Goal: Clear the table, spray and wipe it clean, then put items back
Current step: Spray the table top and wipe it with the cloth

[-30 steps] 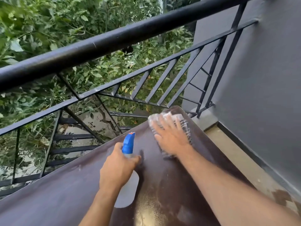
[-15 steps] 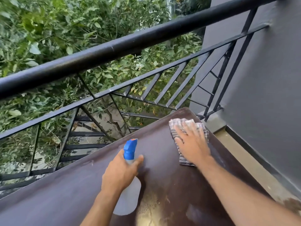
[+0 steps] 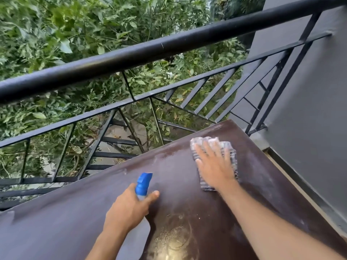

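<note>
A dark brown table (image 3: 75,222) fills the lower half of the view, its top streaked with wet smears. My right hand (image 3: 214,166) lies flat with straight fingers on a checked cloth (image 3: 231,154), pressing it onto the far right part of the tabletop. My left hand (image 3: 129,209) grips the neck of a spray bottle (image 3: 143,183) with a blue nozzle and a pale body, held just above the table's middle. The nozzle points away toward the railing.
A black metal railing (image 3: 150,51) runs along the table's far edge, with green foliage beyond it. A grey wall (image 3: 309,109) rises on the right, and a strip of floor (image 3: 293,184) lies between wall and table.
My right hand has slid the cloth back and forth over the far right corner of the table. The left hand keeps holding the bottle in about the same spot.
</note>
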Tool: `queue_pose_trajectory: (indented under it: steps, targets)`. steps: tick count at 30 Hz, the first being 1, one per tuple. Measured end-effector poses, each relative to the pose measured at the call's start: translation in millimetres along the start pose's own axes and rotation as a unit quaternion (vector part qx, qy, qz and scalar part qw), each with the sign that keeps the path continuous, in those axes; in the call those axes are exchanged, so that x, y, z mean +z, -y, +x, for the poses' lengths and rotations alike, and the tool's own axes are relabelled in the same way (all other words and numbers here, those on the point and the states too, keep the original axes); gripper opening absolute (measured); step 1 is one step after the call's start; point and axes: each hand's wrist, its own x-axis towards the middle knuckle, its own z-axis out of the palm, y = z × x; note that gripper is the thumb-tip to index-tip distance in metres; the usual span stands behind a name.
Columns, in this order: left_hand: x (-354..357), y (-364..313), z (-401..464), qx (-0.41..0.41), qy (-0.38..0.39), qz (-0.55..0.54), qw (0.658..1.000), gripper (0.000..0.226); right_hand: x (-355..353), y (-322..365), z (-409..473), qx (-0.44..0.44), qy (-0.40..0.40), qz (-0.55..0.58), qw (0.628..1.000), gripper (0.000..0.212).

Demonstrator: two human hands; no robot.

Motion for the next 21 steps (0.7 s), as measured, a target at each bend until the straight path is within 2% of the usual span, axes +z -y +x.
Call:
queue_pose_trajectory:
  steps: [3,5,8,10,13,16,18,21]
  targets:
    - [-1,7,-6,-0.019,0.000,-0.013,1.000,0.052,11,74,-26,-0.147,-0.030,0.018,0.989,0.061]
    - [-3,12,-9,-0.030,-0.005,-0.028,0.999,0.046,21,117,-45,-0.248,-0.006,0.031,0.968,0.053]
    - [-4,21,-10,-0.037,-0.008,-0.032,0.999,0.045,24,139,-55,-0.338,0.006,0.034,0.940,0.046]
    - [-3,30,-12,-0.034,-0.010,0.004,0.999,0.040,23,133,-36,-0.307,-0.020,0.034,0.951,0.046]
    - [-7,47,-16,-0.037,-0.028,0.030,0.998,0.029,26,96,19,-0.142,0.006,-0.012,0.990,0.061]
    - [-18,66,-17,-0.046,-0.048,0.006,0.998,0.020,26,76,47,-0.013,0.004,0.026,1.000,0.061]
    - [-26,79,-14,-0.050,-0.056,0.002,0.997,0.016,20,82,41,0.012,-0.022,0.041,0.999,0.058]
    - [-36,90,-10,-0.057,-0.061,-0.018,0.996,0.015,19,93,23,0.005,-0.047,-0.001,0.999,0.064]
